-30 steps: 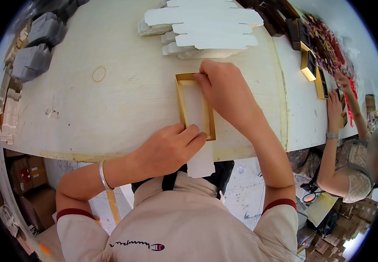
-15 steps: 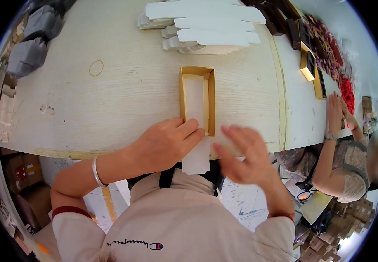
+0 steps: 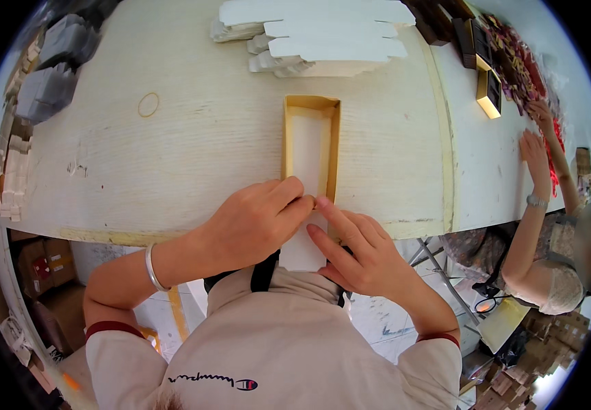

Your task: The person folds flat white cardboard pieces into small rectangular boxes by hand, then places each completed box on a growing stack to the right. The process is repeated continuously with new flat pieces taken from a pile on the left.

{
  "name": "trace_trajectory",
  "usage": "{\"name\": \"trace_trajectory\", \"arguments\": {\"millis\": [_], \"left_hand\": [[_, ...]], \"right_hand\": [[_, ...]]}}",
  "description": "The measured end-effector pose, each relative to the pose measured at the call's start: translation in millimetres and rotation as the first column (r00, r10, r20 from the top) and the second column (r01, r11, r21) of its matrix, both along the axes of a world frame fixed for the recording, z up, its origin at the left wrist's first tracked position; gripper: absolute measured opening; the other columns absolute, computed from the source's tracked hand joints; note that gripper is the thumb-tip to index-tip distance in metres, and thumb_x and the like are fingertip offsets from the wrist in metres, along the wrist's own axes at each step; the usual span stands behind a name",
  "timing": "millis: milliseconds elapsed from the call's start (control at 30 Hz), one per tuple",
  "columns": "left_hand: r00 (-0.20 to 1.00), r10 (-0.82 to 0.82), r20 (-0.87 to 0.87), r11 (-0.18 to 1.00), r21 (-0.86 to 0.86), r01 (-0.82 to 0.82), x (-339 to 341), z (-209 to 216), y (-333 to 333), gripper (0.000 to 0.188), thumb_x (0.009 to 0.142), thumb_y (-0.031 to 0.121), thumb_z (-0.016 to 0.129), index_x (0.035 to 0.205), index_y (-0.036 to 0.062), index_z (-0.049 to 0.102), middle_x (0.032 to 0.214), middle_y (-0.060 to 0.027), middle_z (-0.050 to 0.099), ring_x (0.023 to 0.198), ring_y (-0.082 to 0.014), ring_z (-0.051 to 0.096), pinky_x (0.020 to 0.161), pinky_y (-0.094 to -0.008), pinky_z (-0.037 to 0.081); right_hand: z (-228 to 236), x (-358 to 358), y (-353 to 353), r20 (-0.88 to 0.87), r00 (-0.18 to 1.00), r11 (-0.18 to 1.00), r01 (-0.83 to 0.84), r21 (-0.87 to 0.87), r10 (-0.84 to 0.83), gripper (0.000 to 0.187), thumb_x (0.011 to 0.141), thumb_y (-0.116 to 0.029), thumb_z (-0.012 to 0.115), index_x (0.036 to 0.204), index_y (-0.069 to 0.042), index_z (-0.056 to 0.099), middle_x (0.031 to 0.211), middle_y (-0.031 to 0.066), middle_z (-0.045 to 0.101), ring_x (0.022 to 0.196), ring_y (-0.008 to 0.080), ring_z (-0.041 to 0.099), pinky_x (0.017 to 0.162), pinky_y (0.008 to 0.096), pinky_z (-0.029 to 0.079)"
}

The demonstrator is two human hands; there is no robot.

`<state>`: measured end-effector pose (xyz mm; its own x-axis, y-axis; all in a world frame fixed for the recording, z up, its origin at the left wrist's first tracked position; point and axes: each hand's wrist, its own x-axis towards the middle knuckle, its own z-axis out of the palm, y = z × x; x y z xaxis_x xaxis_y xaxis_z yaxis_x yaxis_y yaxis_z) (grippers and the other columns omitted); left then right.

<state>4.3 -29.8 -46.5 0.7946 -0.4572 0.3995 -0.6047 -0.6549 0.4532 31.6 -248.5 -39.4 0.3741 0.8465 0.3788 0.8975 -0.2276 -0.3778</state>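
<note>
The person's pale shirt [image 3: 289,348] has a line of dark, curly writing [image 3: 200,378] on the left side of the chest. Seen from up here, the letters are upside down. At the right end of the line sits a small round badge [image 3: 246,385] in dark blue, red and white. Down on the left, a brown cardboard box [image 3: 59,249] has a red patch [image 3: 41,269] on its side. Any words there are too small to read.
</note>
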Motion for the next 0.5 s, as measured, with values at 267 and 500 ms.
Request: {"name": "trace_trajectory", "arguments": {"millis": [267, 500], "left_hand": [[0.977, 0.010, -0.215, 0.972, -0.226, -0.060, -4.5, 7.3, 4.6, 0.018, 0.083, -0.006, 0.059, 0.100, -0.0025, 0.057, 0.096, -0.0117, 0.056, 0.080, -0.0286, 0.060, 0.065, -0.0351, 0.051], [0.932, -0.066, -0.356, 0.947, -0.315, -0.053, -2.4, 11.6, 13.4, 0.026, 0.082, -0.012, 0.058, 0.105, -0.0005, 0.053, 0.105, -0.0169, 0.064, 0.077, -0.0293, 0.061, 0.065, -0.0343, 0.052]], "right_hand": [[-15.4, 9.9, 11.6, -0.006, 1.000, 0.975, -0.012, 0.223, 0.013, 0.040, 0.060, -0.003, 0.066, 0.097, 0.008, 0.060, 0.130, 0.0263, 0.053, 0.091, 0.0319, 0.061, 0.076, 0.0383, 0.053], [-16.9, 12.4, 16.6, -0.212, 0.976, 0.958, 0.100, 0.270, -0.042, 0.050, 0.055, 0.006, 0.061, 0.105, 0.005, 0.060, 0.120, 0.0172, 0.062, 0.091, 0.0301, 0.058, 0.074, 0.0378, 0.049]]}}
